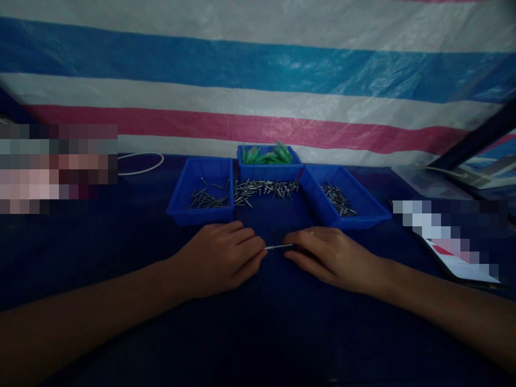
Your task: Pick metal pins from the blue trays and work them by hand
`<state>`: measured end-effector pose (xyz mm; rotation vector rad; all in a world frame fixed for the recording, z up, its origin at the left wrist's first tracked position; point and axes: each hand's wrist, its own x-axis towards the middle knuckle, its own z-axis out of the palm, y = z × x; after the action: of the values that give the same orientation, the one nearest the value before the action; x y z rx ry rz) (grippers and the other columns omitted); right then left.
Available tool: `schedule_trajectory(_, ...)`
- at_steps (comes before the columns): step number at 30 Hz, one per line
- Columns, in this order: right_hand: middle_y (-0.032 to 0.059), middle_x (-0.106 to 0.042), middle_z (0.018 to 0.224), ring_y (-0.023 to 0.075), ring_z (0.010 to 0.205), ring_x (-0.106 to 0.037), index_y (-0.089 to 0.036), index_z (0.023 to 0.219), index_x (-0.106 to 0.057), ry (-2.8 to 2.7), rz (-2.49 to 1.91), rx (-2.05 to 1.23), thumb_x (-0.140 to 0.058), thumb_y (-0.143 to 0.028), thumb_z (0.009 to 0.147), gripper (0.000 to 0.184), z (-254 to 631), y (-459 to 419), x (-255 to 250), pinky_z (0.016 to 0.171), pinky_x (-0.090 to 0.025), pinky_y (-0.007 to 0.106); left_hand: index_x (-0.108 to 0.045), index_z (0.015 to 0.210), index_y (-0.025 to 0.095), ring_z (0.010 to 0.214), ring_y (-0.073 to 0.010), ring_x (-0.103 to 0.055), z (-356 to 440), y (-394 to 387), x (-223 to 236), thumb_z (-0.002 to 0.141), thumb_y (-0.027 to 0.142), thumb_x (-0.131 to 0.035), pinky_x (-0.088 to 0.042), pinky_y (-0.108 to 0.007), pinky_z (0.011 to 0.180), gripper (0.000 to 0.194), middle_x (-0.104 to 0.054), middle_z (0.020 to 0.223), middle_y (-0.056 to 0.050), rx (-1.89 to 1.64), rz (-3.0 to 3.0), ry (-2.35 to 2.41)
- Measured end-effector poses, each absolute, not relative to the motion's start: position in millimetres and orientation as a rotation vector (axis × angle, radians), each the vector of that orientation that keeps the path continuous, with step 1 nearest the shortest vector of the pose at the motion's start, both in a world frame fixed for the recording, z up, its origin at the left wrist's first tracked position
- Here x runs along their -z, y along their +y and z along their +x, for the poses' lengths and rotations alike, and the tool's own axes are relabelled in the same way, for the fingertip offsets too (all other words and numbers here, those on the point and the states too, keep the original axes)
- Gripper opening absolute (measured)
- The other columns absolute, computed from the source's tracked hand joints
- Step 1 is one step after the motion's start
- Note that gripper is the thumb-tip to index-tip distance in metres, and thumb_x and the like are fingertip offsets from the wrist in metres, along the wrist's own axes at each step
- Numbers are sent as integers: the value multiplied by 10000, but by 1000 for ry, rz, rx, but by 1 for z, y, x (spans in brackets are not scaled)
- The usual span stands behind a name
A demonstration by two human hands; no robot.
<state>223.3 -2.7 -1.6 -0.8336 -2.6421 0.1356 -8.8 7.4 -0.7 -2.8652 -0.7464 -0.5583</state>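
Note:
Between my two hands a thin, silvery rivet-like metal pin (278, 246) lies nearly level, with a small collar near its middle. The thumb and forefinger of my left hand (226, 255) pinch its left end. The other end runs in between the curled thumb and fingers of my right hand (330, 255), where its tip is hidden. Just beyond the hands, loose metal pins (266, 189) are strewn on the dark blue table (282, 333). More of them lie in a left blue tray (201, 216) and a right blue tray (365, 219).
Behind the loose pins, a third blue tray (270, 172) holds green packets (268, 156). A flat device with a bright screen (463, 263) rests at the right. A white cable (141, 173) loops at the left. Striped sheeting (258, 64) hangs across the back.

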Motion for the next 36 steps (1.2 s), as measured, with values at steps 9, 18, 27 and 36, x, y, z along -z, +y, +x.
schedule_trajectory(9,41,-616,692,127,617,-589,-136,854,-582,-2666,-832,-107,-323,-264,967,309,222,-2,0,617,-464,243,-582,794,161,621,-125,-504,-8,6,1,917,251,-394,-378,-245,566,242,-574,672,-1,562,-2853,-753)
schedule_trajectory(18,35,-633,721,127,622,-606,-137,946,-552,-2641,-839,-141,-379,-274,953,220,224,-2,2,603,-470,233,-559,714,162,597,-127,-484,-9,6,-1,922,238,-371,-374,-255,560,290,-556,646,-1,543,-2854,-745)
schedule_trajectory(27,36,-613,683,128,603,-586,-129,853,-588,-2668,-845,-111,-333,-265,965,310,221,-2,1,608,-454,242,-567,779,160,618,-133,-502,-10,6,1,920,241,-375,-373,-248,571,252,-571,665,-3,547,-2857,-757)
schedule_trajectory(36,38,-640,741,124,646,-612,-142,934,-562,-2635,-821,-145,-384,-301,953,239,225,-3,2,622,-472,231,-551,723,159,598,-129,-486,-10,5,-2,924,238,-363,-374,-256,562,286,-553,650,-3,520,-2882,-766)
